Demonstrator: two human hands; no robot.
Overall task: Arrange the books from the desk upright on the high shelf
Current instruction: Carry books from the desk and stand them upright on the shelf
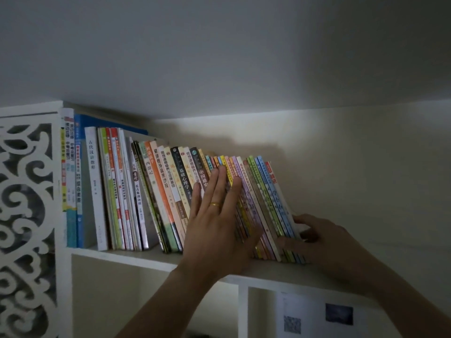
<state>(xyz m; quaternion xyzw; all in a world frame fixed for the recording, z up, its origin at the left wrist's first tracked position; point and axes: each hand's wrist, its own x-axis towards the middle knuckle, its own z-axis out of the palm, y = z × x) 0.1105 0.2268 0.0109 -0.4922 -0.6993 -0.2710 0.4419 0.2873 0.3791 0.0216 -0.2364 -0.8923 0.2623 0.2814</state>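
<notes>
Hands on a leaning row of books, high shelf

I see my left hand flat, fingers straight, against the spines of the books, which tilt left on the white shelf; my right hand grips the thin books at the row's right end.

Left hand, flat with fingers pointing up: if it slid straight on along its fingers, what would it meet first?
The left hand already presses on the leaning books; going on, it would ride up their spines and off their tops, then meet nothing before the ceiling, though depth is unclear.
</notes>
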